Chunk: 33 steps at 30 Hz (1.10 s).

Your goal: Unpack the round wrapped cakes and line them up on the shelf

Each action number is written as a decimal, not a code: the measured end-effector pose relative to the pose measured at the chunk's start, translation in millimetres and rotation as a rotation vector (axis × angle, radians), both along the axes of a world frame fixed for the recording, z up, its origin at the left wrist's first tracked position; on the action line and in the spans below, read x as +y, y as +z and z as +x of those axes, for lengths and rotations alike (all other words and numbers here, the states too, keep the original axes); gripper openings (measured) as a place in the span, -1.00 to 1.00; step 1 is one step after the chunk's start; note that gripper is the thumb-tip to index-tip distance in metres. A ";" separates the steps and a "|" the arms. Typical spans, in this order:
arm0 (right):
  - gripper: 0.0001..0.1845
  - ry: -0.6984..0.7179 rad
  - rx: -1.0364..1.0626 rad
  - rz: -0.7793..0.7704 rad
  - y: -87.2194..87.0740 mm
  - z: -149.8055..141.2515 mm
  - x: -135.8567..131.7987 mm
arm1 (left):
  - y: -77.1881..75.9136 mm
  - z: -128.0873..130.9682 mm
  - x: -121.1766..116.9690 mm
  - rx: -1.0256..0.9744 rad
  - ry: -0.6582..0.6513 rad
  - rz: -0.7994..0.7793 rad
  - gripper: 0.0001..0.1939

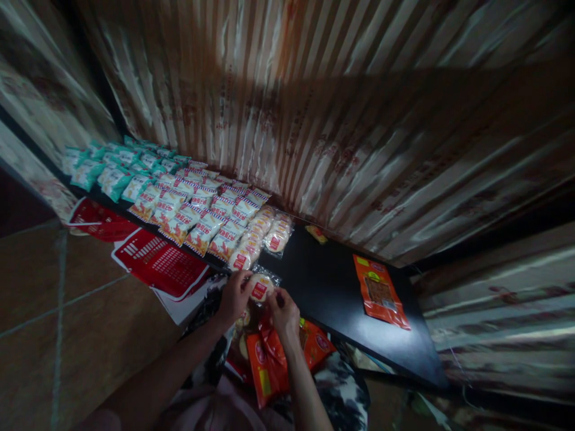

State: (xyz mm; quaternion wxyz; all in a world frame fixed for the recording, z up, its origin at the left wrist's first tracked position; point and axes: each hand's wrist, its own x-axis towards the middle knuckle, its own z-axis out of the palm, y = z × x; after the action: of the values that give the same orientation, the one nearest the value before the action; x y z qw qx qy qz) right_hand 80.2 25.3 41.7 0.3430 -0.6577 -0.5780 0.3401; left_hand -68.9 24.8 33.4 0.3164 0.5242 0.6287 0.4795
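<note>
Between my two hands is a clear packet of round white crackers with a red label. My left hand pinches its left edge, and my right hand grips its right side. Just beyond, similar cracker packets lie in overlapping rows on the black table. Beneath my hands, orange-red snack bags rest on my lap, with more round crackers partly hidden beside them.
Rows of white snack packets and teal packets cover the table's left part. An orange bag and a small yellow-red packet lie further right. Red printed bags hang at the front edge; a pleated curtain stands behind.
</note>
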 end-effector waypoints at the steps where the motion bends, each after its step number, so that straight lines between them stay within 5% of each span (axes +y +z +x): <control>1: -0.52 -0.006 0.000 -0.006 0.4 1.2 3.8 | 0.8 2.2 2.1 0.021 0.008 0.023 -0.80; 16: -0.52 -0.035 0.101 0.035 -9.8 8.7 41.8 | -20.2 29.4 12.9 0.219 -0.064 0.158 -0.48; 33: -0.52 -0.092 0.040 0.077 -12.1 8.6 82.0 | -19.2 42.1 39.9 0.491 -0.173 0.208 -0.38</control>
State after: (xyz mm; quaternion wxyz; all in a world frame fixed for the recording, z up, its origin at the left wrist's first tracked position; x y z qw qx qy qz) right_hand 88.8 107.3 29.6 0.3948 -0.6629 -0.5528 0.3148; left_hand -26.7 64.7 14.2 0.1387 0.7061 0.5870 0.3711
